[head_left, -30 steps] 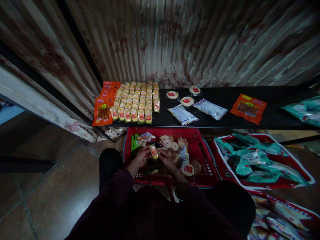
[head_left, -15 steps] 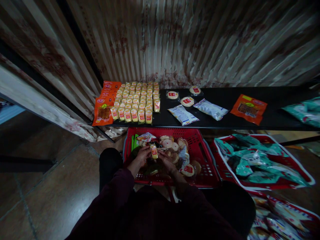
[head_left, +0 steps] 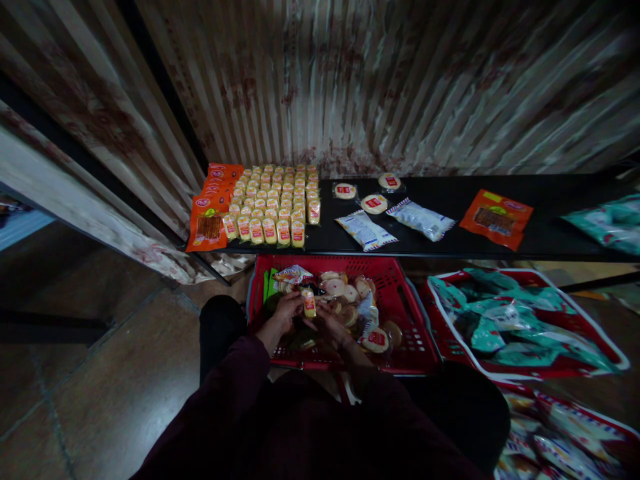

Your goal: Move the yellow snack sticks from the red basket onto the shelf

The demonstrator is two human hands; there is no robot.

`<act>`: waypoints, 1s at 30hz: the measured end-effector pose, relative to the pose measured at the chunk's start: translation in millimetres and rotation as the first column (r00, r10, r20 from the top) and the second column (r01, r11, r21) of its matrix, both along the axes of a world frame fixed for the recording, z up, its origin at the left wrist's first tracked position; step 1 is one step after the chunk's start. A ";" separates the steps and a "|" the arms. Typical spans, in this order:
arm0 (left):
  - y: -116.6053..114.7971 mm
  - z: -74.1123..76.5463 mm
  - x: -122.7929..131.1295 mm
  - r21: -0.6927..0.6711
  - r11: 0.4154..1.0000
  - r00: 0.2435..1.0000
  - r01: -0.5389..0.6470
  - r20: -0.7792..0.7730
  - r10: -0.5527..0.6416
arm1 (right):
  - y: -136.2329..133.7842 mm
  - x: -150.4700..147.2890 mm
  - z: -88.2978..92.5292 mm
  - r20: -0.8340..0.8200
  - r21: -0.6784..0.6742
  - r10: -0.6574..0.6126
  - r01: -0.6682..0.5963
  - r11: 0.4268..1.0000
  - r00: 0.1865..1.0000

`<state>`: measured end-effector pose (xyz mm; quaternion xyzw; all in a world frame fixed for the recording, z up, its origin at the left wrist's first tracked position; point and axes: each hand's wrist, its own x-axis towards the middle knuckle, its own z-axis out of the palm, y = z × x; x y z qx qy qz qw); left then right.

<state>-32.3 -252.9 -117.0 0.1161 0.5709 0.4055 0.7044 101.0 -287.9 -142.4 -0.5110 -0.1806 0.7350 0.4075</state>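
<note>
Over the red basket [head_left: 385, 267] I hold a small wrapped cake [head_left: 309, 304] upright, its red and yellow label facing me. My left hand [head_left: 285, 313] is closed on its left edge. My right hand [head_left: 331, 327] pinches it from the lower right, though the fingertips are partly hidden in the dim light. Beneath and around my hands lie round wrapped biscuits [head_left: 376, 339], a green packet [head_left: 273, 285] and a white-and-blue packet [head_left: 293, 274]. Similar small wrapped cakes [head_left: 270, 230] stand in tight rows on the black shelf [head_left: 430, 183].
Orange snack packets [head_left: 207, 223] overlap at the shelf's left end; another orange packet [head_left: 496, 219] lies farther right. Between them are round biscuits [head_left: 374, 203] and white packets [head_left: 423, 219]. A second basket [head_left: 620, 360] holds teal bags [head_left: 510, 317]. More packets [head_left: 570, 447] fill the lower right.
The small cake stays between my hands, almost in place. My right fingers have shifted slightly down and left beside it. The shelf goods have not moved.
</note>
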 end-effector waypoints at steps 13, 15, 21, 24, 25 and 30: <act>-4.0 9.3 11.8 0.082 0.996 0.999 0.029 -0.040 -0.026 | -4.0 1.8 14.5 -0.031 0.100 -0.173 0.176 0.979 0.984; -5.7 14.1 14.5 0.087 0.996 0.999 0.026 -0.036 -0.023 | -4.0 1.8 17.0 -0.010 0.143 -0.191 0.190 0.971 0.982; -12.0 25.6 20.0 0.134 0.991 1.000 -0.029 0.000 0.029 | -3.6 2.7 9.6 0.111 0.269 -0.255 0.218 0.938 0.960; -14.1 27.0 20.3 0.127 0.990 0.998 -0.055 0.019 0.053 | -3.7 4.6 5.8 0.218 0.338 -0.248 0.166 0.926 0.944; -14.6 26.7 20.2 0.129 0.990 0.998 -0.060 0.023 0.058 | -3.7 5.0 6.0 0.256 0.356 -0.243 0.143 0.923 0.935; -16.0 24.0 19.4 0.147 0.988 0.998 -0.048 0.039 0.042 | -4.8 1.4 16.5 0.386 0.390 -0.249 0.088 0.917 0.888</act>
